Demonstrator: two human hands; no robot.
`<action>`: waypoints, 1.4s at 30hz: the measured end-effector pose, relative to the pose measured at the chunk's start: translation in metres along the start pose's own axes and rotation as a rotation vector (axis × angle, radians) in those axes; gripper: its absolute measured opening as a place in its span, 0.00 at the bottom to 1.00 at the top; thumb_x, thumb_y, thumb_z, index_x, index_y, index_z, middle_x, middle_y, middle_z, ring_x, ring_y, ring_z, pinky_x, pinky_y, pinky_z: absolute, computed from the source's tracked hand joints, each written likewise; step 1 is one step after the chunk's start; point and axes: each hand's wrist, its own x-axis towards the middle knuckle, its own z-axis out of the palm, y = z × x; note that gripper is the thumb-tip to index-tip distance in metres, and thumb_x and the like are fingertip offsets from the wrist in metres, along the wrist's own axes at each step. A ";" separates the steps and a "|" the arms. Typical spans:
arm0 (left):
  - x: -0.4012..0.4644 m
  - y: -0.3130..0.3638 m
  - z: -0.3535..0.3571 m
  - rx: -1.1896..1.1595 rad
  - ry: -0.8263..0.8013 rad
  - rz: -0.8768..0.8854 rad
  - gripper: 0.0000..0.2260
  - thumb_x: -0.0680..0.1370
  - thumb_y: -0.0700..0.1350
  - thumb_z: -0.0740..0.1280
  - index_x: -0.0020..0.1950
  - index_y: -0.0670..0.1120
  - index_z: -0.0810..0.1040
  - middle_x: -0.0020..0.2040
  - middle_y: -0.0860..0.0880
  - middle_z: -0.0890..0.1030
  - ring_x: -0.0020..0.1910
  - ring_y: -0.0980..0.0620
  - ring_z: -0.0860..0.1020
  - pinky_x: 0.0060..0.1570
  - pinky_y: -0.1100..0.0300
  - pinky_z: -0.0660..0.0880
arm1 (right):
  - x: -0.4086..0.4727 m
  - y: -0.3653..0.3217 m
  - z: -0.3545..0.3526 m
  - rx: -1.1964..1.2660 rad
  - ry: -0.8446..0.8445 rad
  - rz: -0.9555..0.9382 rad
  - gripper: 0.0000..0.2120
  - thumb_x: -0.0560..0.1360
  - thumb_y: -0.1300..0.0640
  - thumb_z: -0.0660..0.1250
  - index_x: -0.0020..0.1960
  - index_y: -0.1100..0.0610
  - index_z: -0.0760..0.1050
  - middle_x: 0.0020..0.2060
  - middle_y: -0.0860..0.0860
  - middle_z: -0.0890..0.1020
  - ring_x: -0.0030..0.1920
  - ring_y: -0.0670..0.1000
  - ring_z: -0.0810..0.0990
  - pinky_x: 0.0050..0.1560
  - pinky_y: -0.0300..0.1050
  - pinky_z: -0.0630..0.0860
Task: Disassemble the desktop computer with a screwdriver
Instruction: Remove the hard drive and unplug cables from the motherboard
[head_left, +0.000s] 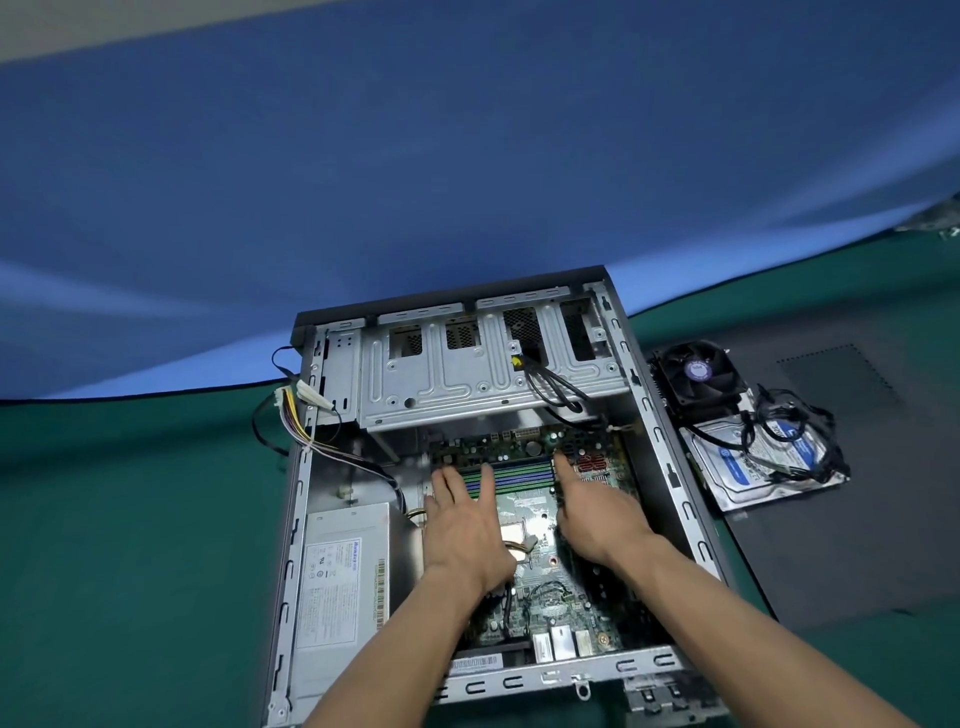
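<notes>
Desktop computer (467, 519): lies on its side on the green tabletop (130, 519), side cover off, interior facing up.
Left hand (467, 525): palm down inside the case, fingers spread flat and open, tips at the left end of the memory slots (511, 475); it grips nothing.
Right hand (597, 512): palm down over the right part of the board, fingers extended, forefinger reaching to the right end of the memory slots; open, nothing held.
Motherboard (540, 587): green, fills the case floor under both hands; a bare metal square and a small white connector with yellow wires show between the wrists.
Power supply (337, 582): grey box with a white label, in the near-left corner of the case, just left of the left hand.
Wire bundle (301, 415): yellow, black and white leads draped over the left wall of the case.
Drive cage (478, 374): silver sheet metal across the far end, black cables hanging from its right part.
Cooler fan (696, 374): black, on the tabletop right of the case, near its far corner.
Hard drive (748, 467): beside the case on the right, below the fan, with loose black cables lying over it.
Black panel (857, 493): flat under the fan and drive.
</notes>
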 end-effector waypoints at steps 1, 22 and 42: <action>0.001 0.002 0.000 0.003 -0.008 -0.010 0.43 0.72 0.51 0.65 0.76 0.46 0.38 0.74 0.31 0.44 0.74 0.34 0.45 0.73 0.44 0.49 | 0.000 0.000 0.000 -0.004 0.001 0.003 0.37 0.77 0.64 0.58 0.78 0.53 0.41 0.40 0.50 0.79 0.35 0.50 0.75 0.34 0.42 0.69; 0.005 0.011 -0.006 -0.059 0.106 -0.163 0.29 0.74 0.45 0.62 0.72 0.44 0.54 0.66 0.32 0.65 0.68 0.37 0.65 0.66 0.47 0.64 | 0.002 0.007 -0.002 -0.105 0.010 0.004 0.36 0.76 0.63 0.58 0.78 0.52 0.42 0.43 0.51 0.80 0.40 0.53 0.76 0.43 0.46 0.70; 0.004 -0.024 -0.067 -0.006 0.280 0.280 0.05 0.79 0.45 0.61 0.43 0.50 0.73 0.44 0.51 0.79 0.43 0.48 0.77 0.39 0.57 0.69 | -0.003 -0.003 -0.007 0.316 0.125 -0.031 0.20 0.81 0.56 0.57 0.71 0.55 0.60 0.32 0.46 0.73 0.31 0.46 0.71 0.28 0.40 0.64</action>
